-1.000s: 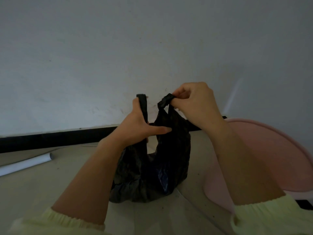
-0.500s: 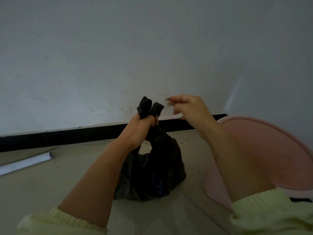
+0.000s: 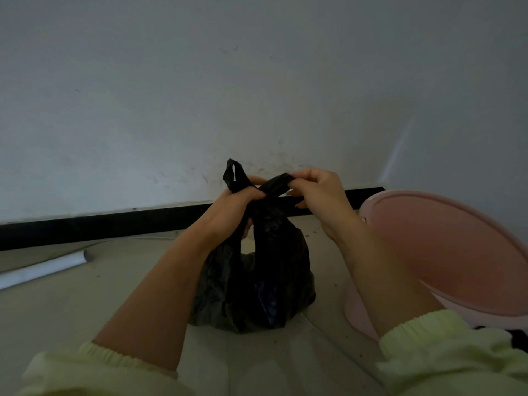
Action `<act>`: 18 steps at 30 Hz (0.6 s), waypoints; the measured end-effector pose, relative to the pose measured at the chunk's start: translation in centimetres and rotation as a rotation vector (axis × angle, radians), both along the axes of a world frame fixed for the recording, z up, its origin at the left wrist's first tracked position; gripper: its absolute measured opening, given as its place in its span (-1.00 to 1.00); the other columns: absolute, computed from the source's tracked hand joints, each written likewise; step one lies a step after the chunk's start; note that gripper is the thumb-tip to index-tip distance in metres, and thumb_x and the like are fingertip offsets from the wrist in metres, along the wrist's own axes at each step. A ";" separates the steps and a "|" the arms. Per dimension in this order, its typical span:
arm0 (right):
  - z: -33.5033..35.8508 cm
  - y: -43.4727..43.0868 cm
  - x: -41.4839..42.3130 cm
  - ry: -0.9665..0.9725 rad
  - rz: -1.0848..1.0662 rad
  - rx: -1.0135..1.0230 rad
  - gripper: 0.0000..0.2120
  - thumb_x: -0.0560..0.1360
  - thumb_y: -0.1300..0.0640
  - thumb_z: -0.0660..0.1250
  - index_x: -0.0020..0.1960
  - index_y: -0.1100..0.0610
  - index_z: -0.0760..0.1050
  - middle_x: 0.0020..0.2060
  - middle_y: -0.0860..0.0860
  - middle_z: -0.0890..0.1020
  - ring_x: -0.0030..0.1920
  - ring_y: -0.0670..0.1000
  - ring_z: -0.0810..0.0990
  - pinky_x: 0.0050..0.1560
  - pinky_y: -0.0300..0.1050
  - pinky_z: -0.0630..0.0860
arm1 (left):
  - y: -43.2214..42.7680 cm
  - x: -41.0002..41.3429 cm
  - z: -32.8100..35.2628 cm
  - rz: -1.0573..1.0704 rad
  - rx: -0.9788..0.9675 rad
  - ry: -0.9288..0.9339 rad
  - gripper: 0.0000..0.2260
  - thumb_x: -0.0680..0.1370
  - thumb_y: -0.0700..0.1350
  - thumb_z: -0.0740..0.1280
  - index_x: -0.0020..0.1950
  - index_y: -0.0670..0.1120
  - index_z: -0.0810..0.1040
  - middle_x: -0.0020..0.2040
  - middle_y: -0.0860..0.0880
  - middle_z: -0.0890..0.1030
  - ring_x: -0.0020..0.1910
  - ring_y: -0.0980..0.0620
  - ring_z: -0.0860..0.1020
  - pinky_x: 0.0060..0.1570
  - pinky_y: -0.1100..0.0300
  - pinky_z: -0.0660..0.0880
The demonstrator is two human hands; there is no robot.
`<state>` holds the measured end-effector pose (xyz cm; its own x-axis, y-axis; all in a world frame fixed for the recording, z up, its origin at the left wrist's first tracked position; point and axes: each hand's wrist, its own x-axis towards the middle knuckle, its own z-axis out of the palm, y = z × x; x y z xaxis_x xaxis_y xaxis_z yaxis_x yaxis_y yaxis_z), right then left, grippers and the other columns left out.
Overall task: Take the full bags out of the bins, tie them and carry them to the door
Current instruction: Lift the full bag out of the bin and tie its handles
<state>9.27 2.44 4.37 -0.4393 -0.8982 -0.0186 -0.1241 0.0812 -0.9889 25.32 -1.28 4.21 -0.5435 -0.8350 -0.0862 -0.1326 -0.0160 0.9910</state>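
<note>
- Black bag point(image 3: 257, 284) sits on the floor point(image 3: 85, 310), out of the pink bin point(image 3: 445, 244) just beside it, steadied for tying.
- Left hand point(image 3: 230, 207) grips one handle at the neck; right hand point(image 3: 317, 192) pinches the other, crossed over it.
- Knot possibly begun; fingers hide it.

I count one black bag point(image 3: 257, 281) on the floor, and it has two handles point(image 3: 275, 185). My hands are two, the left hand point(image 3: 231, 207) and the right hand point(image 3: 317, 195), and each holds one handle. I see two pale yellow sleeves point(image 3: 100, 367). There is one pink bin point(image 3: 457, 252) at my right side, one white tube point(image 3: 43, 270) at my left, and one black baseboard point(image 3: 114, 224).
</note>
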 end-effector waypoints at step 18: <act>0.3 1.5 -1.5 -0.119 0.732 0.222 -0.79 0.44 0.47 0.22 -0.09 0.32 0.61 -0.25 0.26 0.67 -0.26 0.15 0.70 -0.27 -0.16 0.63 | -1.5 1.9 -1.5 0.031 0.280 0.145 -0.78 0.49 -0.29 0.35 0.12 -0.21 0.63 0.02 -0.17 0.68 -0.01 -0.03 0.67 -0.13 0.23 0.59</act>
